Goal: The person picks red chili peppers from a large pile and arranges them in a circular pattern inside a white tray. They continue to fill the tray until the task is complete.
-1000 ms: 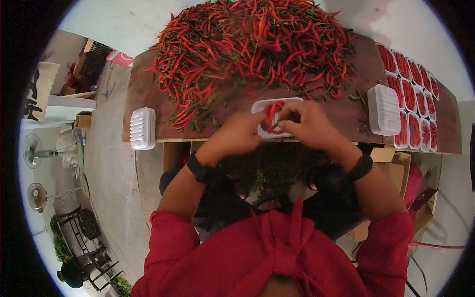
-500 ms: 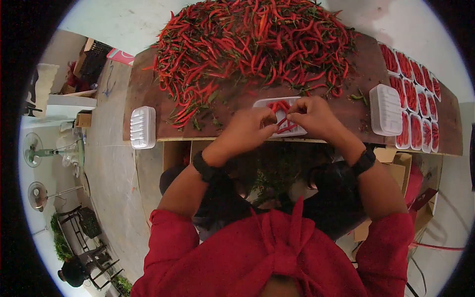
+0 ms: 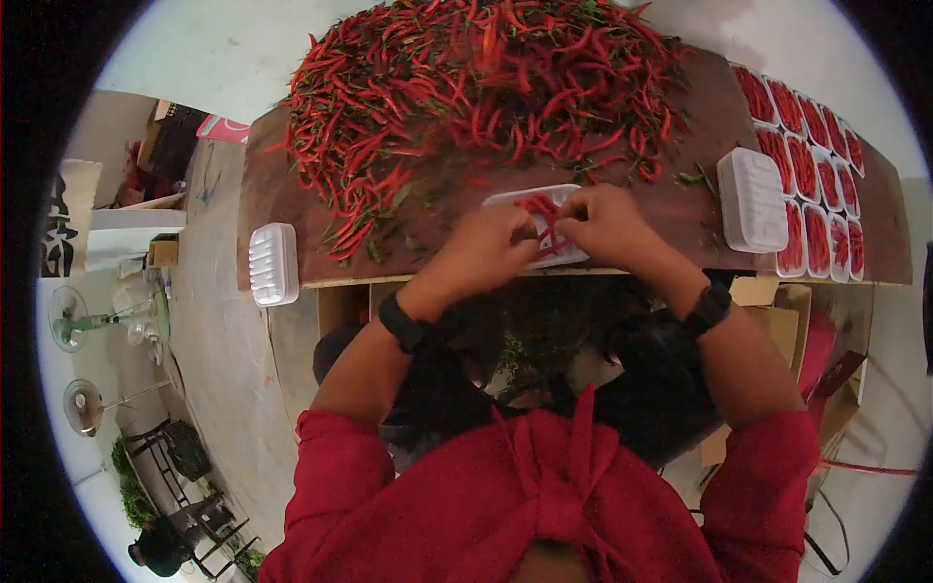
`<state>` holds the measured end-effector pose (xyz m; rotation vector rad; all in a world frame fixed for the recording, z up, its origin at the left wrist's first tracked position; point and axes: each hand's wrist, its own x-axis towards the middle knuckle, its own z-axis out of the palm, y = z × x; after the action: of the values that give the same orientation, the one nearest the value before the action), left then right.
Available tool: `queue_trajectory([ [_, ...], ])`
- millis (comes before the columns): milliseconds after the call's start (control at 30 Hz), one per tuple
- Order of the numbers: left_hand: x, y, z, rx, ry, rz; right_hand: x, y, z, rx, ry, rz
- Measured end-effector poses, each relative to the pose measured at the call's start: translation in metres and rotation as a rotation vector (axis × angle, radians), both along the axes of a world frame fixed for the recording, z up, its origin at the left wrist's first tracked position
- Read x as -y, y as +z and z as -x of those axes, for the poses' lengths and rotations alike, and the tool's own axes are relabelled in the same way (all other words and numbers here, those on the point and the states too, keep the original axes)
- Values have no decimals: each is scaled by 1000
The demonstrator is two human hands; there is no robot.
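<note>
At the table's near edge lies a white plastic tray [image 3: 501, 197] with a few red chili peppers [image 3: 540, 206] in it. My left hand [image 3: 486, 248] is over the tray's left side, its fingers closed at a red chili. From the right, my right hand [image 3: 610, 228] reaches in with thumb and fingers pinched on a chili. The fingertips of both hands are close together, and they partly hide the peppers and the tray's middle.
A large heap of red chilies [image 3: 466, 87] with green stems covers the back of the brown table [image 3: 700, 228]. White tray stacks stand left [image 3: 274, 264] and right [image 3: 753, 201]. Filled trays [image 3: 803, 175] sit in rows at far right. A person [image 3: 160, 547] is at lower left.
The view has shifted slightly, so the table sits a little more to the left. Both hands stay over the tray, with small finger movements among the chilies.
</note>
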<state>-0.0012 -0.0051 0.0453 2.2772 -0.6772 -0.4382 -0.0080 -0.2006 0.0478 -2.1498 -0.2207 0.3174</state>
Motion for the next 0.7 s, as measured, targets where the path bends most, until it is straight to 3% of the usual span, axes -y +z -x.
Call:
queue_trajectory([
  [33,-1,-3,-2,38,-45,-53,2,-2,0,129,19,150],
  [133,-1,-7,-6,111,-113,-171,7,0,-8,60,8,269],
  [367,6,-11,-7,247,-168,-197,11,-5,-5,102,30,320],
  [700,13,-7,-10,209,-211,-329,8,12,2,131,43,252],
])
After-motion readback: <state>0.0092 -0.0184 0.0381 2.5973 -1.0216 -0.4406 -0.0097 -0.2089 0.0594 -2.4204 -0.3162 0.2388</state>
